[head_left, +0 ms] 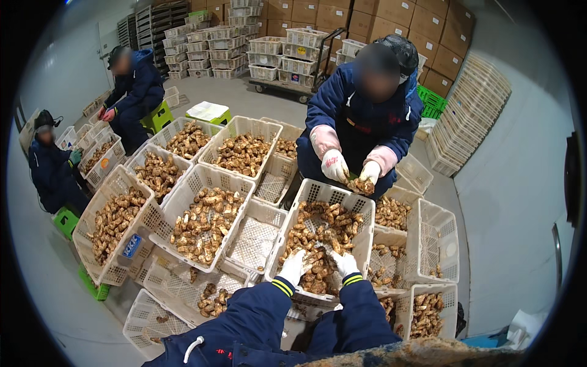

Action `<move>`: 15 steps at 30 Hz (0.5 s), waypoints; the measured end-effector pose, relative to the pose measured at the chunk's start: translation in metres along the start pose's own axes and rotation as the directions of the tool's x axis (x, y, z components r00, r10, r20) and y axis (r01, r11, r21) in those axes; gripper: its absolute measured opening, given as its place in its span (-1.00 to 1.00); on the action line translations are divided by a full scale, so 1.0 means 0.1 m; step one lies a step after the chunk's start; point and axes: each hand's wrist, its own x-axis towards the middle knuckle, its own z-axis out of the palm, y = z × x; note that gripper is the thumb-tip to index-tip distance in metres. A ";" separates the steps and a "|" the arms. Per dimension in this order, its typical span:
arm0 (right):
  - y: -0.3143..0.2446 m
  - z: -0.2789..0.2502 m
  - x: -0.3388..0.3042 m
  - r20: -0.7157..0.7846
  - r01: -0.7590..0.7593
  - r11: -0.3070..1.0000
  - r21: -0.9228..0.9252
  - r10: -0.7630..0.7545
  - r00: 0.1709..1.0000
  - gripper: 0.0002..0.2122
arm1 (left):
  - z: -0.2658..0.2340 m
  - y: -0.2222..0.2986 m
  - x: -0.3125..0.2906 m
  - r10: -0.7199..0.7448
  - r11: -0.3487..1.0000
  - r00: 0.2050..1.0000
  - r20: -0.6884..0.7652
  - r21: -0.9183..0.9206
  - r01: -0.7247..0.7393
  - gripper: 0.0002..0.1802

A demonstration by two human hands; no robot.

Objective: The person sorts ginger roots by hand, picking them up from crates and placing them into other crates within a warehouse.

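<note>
Both my hands wear white gloves and reach into a white plastic crate (278, 244) in front of me. It holds a pile of brown and cream mushrooms (324, 229). At the pile's near left side, my left hand (293, 267) has its fingers closed around a mushroom, partly hidden among the others. My right hand (345, 264) is at the near right, its fingers against dark mushrooms; whether they grip one is hidden. Across the crate, a co-worker's white-gloved hands (351, 170) hold a mushroom clump (361, 186) above the far rim.
More mushroom crates crowd both sides, including a large crate (160, 214) at left and a tilted crate (457, 244) at right. Two people sit at far left near a green stool (158, 117). Behind are a loaded cart (287, 87), stacked crates (471, 113) and cardboard boxes (391, 12).
</note>
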 end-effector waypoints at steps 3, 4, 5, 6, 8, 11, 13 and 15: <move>-0.50 -0.15 -0.45 0.001 0.050 0.947 0.318 -0.053 0.999 -0.30 | 0.08 0.05 0.00 -0.106 0.985 0.987 -0.122 -0.148 0.088 -0.61; -0.79 -0.21 -0.74 -0.072 0.093 0.959 0.267 -0.076 0.995 -0.32 | 0.01 0.06 -0.01 -0.086 0.991 0.994 -0.062 -0.107 0.079 -0.65; -1.04 -0.26 -0.99 -0.145 0.130 0.968 0.215 -0.100 0.984 -0.34 | 0.00 0.07 -0.02 -0.060 0.998 0.998 -0.001 -0.037 0.060 -0.65; -1.05 -0.20 -1.07 -0.225 0.082 0.990 0.118 -0.054 0.973 -0.40 | 0.06 0.07 -0.03 -0.060 0.998 0.998 0.030 0.033 0.059 -0.63; -1.04 -0.09 -1.12 -0.332 0.246 0.969 0.034 -0.221 0.917 -0.57 | 0.18 0.15 -0.14 -0.085 0.992 0.991 0.101 0.100 0.075 -0.53; -1.01 -0.05 -1.15 -0.313 0.388 0.875 -0.290 -0.470 0.825 -0.57 | 0.22 0.21 -0.12 -0.039 0.960 0.994 0.099 0.280 0.010 -0.46; -1.11 -0.02 -1.22 -0.251 0.479 0.795 -0.373 -0.584 0.772 -0.57 | 0.03 0.12 -0.02 0.027 0.901 1.000 -0.004 0.432 -0.022 -0.43; -1.22 0.00 -1.25 -0.178 0.565 0.772 -0.291 -0.624 0.761 -0.55 | -0.30 -0.13 0.15 0.443 0.537 0.887 0.133 0.753 -0.381 -0.46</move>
